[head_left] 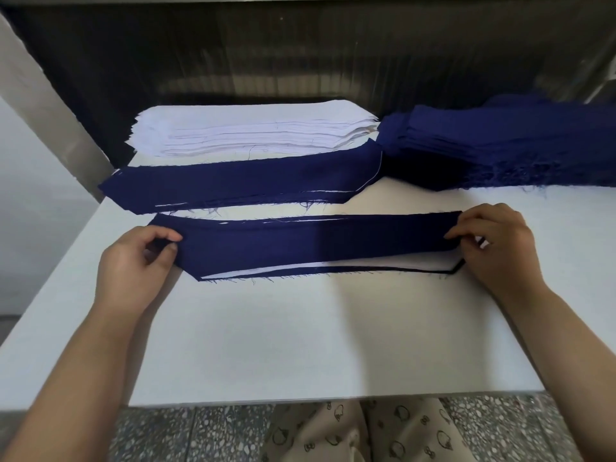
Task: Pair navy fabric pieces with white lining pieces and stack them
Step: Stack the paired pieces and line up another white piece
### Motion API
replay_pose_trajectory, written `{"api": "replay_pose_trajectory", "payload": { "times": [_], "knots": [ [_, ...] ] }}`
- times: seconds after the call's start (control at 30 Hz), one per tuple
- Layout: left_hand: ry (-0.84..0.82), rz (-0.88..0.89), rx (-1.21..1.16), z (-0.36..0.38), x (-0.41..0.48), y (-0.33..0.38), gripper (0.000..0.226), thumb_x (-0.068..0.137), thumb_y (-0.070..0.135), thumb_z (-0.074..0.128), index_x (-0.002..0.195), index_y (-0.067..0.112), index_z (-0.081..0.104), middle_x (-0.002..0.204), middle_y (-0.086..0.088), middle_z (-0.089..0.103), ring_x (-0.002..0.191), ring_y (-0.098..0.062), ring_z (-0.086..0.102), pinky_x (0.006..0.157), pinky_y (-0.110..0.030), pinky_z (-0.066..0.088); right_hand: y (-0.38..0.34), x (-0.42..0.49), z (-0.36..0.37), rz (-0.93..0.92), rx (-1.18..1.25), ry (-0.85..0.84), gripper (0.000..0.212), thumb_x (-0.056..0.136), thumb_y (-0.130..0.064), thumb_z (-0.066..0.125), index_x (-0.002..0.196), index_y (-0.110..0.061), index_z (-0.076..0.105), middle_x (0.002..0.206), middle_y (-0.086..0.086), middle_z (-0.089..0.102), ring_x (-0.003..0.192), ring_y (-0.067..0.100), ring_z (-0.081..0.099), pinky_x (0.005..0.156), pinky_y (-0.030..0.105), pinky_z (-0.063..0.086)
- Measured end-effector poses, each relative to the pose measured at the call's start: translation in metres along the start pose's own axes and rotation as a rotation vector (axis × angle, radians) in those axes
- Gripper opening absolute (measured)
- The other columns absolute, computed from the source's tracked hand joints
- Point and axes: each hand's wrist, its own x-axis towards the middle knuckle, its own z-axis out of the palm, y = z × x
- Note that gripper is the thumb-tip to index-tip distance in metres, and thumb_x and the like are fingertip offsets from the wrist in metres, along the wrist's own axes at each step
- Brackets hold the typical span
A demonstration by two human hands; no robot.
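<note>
Both hands are on the same strip here. The left hand (140, 258) has thumb and curled fingers pinched on the left end of the navy piece (316, 241). The right hand (493, 241) does the same at the right end, fingers bent over the top edge, so both are gripping cloth. The piece lies stretched across the middle of the table (300, 345), with its right end lifted a bit. A white lining (383, 263) peeks out from under its near edge, widest toward the right hand. There's a thin dark line under the lining at the right corner, and I can't tell if it's shadow or more cloth.

Just behind, not quite touching, sits the paired stack (240, 181), navy on top with slivers of white at its edges. Behind that is the white stack (253, 131), fairly tall. To its right is the navy stack (516, 138), frayed along the front and touching the paired stack's right end. Nothing sits between the hands and the strip. At the bottom, patterned trousers (350, 428) show over a speckled floor (200, 431).
</note>
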Motion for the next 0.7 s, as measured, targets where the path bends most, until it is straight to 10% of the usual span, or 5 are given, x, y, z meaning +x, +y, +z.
{"api": "replay_pose_trajectory", "payload": {
  "times": [0.33,0.47,0.7],
  "knots": [
    [0.001,0.013,0.076,-0.001,0.0027,-0.0013,0.021,0.086,-0.002,0.06,0.099,0.011,0.07,0.098,-0.001,0.058,0.075,0.014,0.051,0.079,-0.004,0.035,-0.0005,0.0002,-0.0022,0.085,0.096,-0.057,0.03,0.062,0.008,0.044,0.067,-0.002,0.072,0.075,0.014,0.066,0.073,0.004,0.047,0.077,0.022,0.036],
    [0.013,0.008,0.156,-0.0022,0.0058,0.0035,0.026,0.086,-0.001,0.063,0.111,0.005,0.067,0.104,-0.016,0.063,0.097,-0.032,0.056,0.103,-0.044,0.034,-0.0005,0.0031,-0.0027,0.204,-0.01,-0.068,0.029,0.07,-0.008,0.048,0.086,-0.002,0.071,0.093,0.016,0.067,0.091,0.031,0.053,0.085,0.032,0.037],
    [-0.043,-0.005,0.196,-0.0007,0.0067,0.0066,0.033,0.089,0.007,0.064,0.121,0.012,0.063,0.115,-0.017,0.064,0.114,-0.035,0.053,0.105,-0.034,0.024,0.0038,0.0041,0.0015,0.512,-0.22,-0.295,0.044,0.084,-0.029,0.061,0.125,-0.017,0.053,0.127,0.013,0.054,0.119,0.037,0.037,0.095,0.043,0.025]
  ]
}}
